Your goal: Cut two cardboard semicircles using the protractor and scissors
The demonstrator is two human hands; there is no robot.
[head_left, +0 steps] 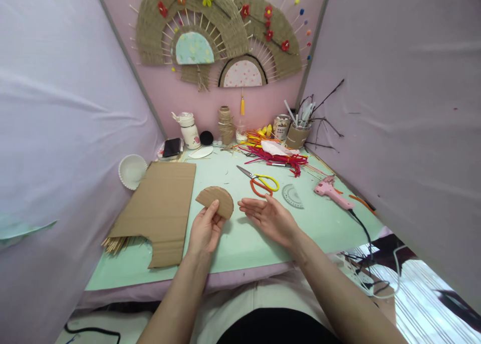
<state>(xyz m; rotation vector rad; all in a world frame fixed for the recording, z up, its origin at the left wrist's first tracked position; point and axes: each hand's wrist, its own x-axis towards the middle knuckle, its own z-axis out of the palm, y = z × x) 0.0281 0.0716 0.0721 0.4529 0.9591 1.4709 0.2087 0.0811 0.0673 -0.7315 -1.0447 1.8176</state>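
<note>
Between the thumb and fingers of my left hand [207,227] is a half-round piece of cardboard [216,199], tilted above the table. My right hand [267,218] is held palm inward to the right of it, fingers stretched out, touching nothing. Just beyond my right hand lie scissors [259,179] with one red and one yellow handle. A clear protractor [292,196] rests to the right of the scissors. Left of my left hand lies a large cardboard sheet [161,198] with a notch cut from its near edge.
A pink glue gun [332,192] lies at the right, its cord running off the table edge. Thin sticks [116,244] poke out under the cardboard sheet. Along the back stand a white bottle [189,132], a twine spool [225,125] and red pipe cleaners [276,156]. A white bowl [133,172] sits left.
</note>
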